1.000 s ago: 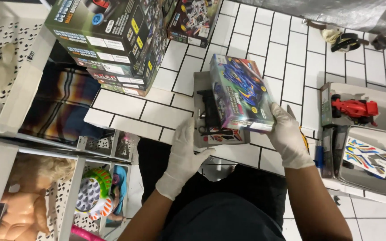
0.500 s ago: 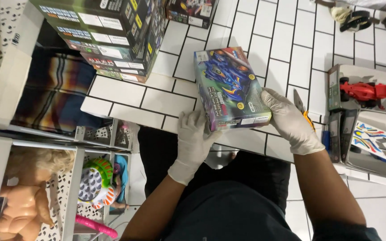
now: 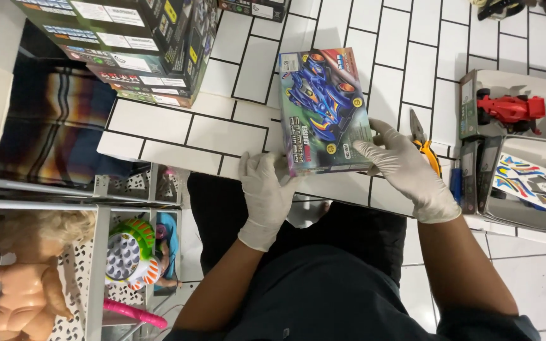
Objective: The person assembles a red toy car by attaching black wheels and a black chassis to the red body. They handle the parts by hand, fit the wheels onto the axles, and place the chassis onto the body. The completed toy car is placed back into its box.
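Gloved left hand (image 3: 265, 197) and right hand (image 3: 406, 169) clamped on toy car box (image 3: 323, 110) over tiled table (image 3: 222, 136), box underside hidden, pliers (image 3: 426, 144) partly covered

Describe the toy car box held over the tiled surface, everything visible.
The flat rectangular cardboard toy car box has a glossy printed lid showing a blue racing car on a purple-blue ground. It looks closed and undamaged, lid facing up, slightly tilted. The gloved left hand grips its near-left corner; the gloved right hand holds its right edge.
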